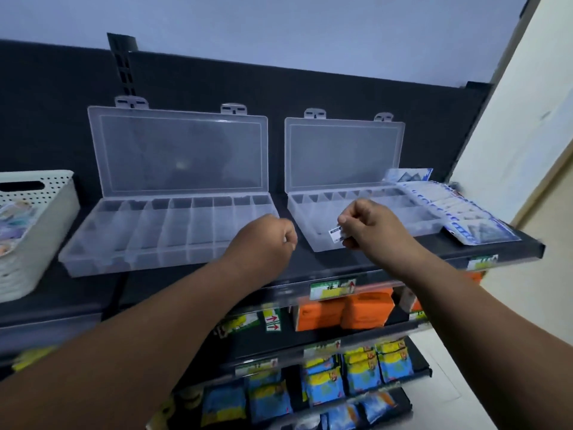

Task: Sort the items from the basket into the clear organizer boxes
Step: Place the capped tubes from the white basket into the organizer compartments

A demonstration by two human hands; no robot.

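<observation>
In my right hand [361, 226] I pinch a small white packet [337, 234] between thumb and curled fingers, just over the front edge of the right organizer box [356, 212]. I judge the packet very light, thin and a little slippery, so the best hold is at its edge, and it can be dropped flat into a compartment. My left hand [273, 235] is closed in a loose fist near the front right corner of the left organizer box [161, 231]; I cannot tell if it holds anything. Both boxes stand open on the dark shelf [403, 252], their lids leaning against the back panel. A row of blue and white sachets [459, 212] lies across the right end of the right box and may block those compartments. The white basket [40, 218] stands at the far left, well apart.
</observation>
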